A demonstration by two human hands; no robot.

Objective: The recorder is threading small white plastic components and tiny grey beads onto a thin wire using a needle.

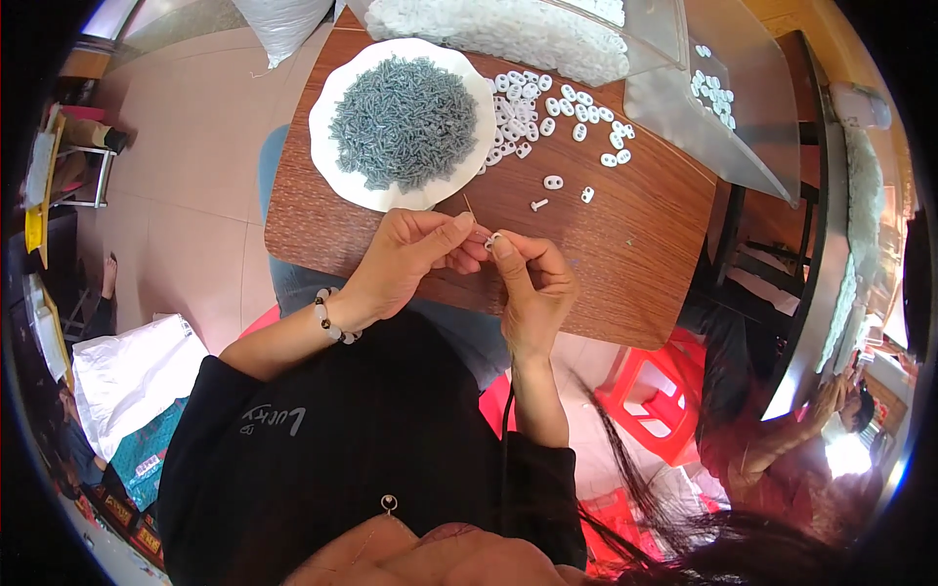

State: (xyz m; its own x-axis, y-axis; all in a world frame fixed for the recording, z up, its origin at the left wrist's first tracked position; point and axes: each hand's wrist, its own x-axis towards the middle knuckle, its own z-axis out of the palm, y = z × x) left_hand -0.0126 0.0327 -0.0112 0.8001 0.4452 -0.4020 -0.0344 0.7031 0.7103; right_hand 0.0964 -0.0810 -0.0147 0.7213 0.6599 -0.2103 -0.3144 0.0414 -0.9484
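My left hand point(405, 256) is closed in a pinch above the table's near side. A thin golden-brown pin point(469, 203) sticks up from its fingertips. Thumb and forefinger of my right hand point(533, 291) pinch a small white plastic piece point(491, 240), partly covered by the fingers. The two hands' fingertips nearly meet at this piece. Just beyond them lie a white oval two-hole piece point(553, 183), a similar piece point(587, 195) and a small pale peg point(539, 205). A scalloped white plate point(335, 178) holds a heap of small grey-blue pegs point(405, 122).
Many white two-hole pieces point(513, 112) lie loose right of the plate on the brown wooden table point(635, 254). Clear plastic bins point(674, 127) stand at the far right, one filled with white pieces point(498, 34). A red stool point(660, 405) and another person point(772, 439) are at right.
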